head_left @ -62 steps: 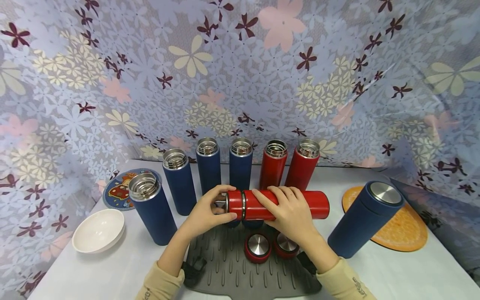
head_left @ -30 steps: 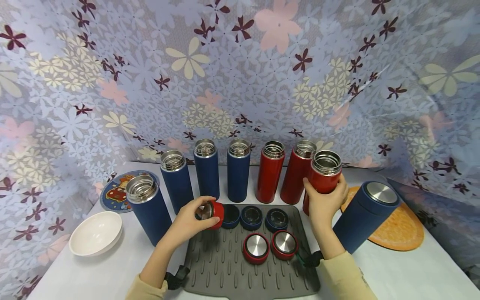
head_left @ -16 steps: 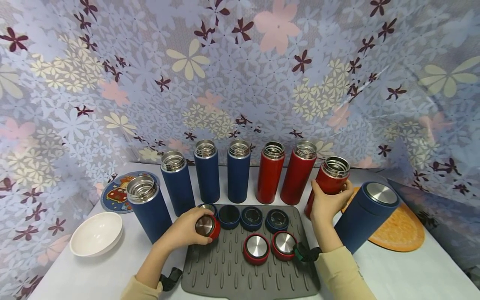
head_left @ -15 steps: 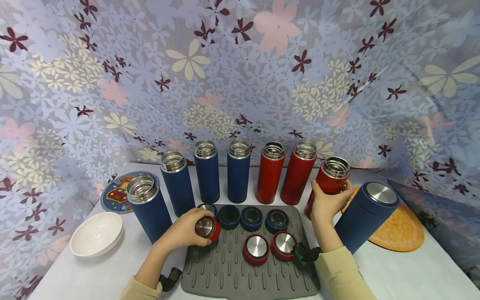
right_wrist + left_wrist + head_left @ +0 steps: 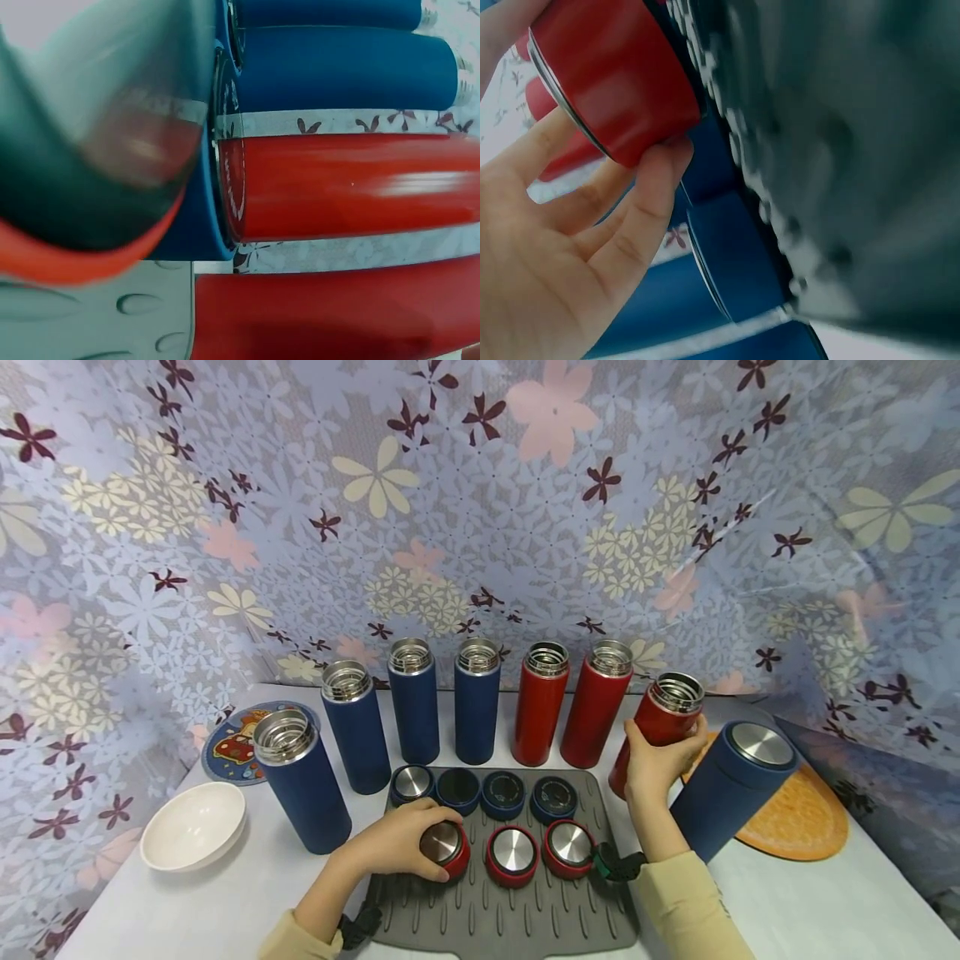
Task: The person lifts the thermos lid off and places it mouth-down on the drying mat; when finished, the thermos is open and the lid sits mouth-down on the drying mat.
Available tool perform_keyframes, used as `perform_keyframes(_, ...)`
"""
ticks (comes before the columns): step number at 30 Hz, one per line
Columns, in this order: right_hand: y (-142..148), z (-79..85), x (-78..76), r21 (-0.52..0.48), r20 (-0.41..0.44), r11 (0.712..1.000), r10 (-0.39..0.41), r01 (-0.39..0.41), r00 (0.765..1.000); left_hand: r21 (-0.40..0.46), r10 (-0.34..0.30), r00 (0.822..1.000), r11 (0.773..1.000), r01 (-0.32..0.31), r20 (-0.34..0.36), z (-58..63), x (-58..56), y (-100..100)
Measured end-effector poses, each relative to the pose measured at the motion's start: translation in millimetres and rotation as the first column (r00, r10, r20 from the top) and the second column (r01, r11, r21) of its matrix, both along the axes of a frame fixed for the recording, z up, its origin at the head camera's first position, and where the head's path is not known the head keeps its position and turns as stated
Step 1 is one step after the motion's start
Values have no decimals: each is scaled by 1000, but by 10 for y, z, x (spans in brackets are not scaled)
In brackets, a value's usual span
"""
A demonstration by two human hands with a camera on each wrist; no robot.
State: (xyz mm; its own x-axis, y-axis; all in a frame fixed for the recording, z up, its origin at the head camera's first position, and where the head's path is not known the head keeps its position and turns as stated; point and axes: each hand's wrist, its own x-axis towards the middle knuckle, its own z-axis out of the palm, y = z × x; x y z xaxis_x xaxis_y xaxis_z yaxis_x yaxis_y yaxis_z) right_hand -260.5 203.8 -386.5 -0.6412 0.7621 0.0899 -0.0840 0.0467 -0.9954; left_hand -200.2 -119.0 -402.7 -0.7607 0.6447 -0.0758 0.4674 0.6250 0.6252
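Observation:
My left hand [image 5: 405, 841] grips a red bottle lid [image 5: 454, 858] with a steel top, low over the left part of the grey ridged mat [image 5: 480, 914]. In the left wrist view, fingertips lie along the side of the red lid [image 5: 622, 82], which is close to the mat's surface. My right hand [image 5: 660, 764] holds an uncapped red thermos bottle [image 5: 660, 718] upright at the right, fingers round its body. Two more red lids, one of them a steel-topped lid [image 5: 512, 853], sit on the mat. Behind them several blue lids [image 5: 503, 793] form a row.
Several open blue bottles [image 5: 414, 710] and two open red bottles [image 5: 542, 710] stand behind the mat. A capped blue bottle [image 5: 727, 793] is right of my right hand, by an orange round mat [image 5: 810, 818]. A white bowl [image 5: 193, 827] and a blue round mat [image 5: 262, 718] lie left.
The red bottle, earlier horizontal in both hands, now stands at the right without its lid. My left hand has carried the lid down, then rightward over the mat, uncovering a blue lid.

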Motion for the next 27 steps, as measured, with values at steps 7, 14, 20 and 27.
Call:
perform_keyframes(7, -211, 128, 206, 300, -150, 953, 96, -47, 984, -37, -28, 999, 999, 26, -41, 1, -7, 181)
perform_keyframes(14, -348, 489, 574, 444, -342, 881, 332, -161, 879, -81, -37, 996, 996, 31, -75, -15, -15, 247)
perform_keyframes(20, -98, 1001, 913, 519, -487, 847, 406, -118, 773, -98, -47, 996, 994, 39, -74, -25, -18, 267)
perform_keyframes(27, 613, 1191, 1018, 456, -548, 870, 439, -186, 712, -124, -44, 997, 992, 36, -67, -52, -46, 270)
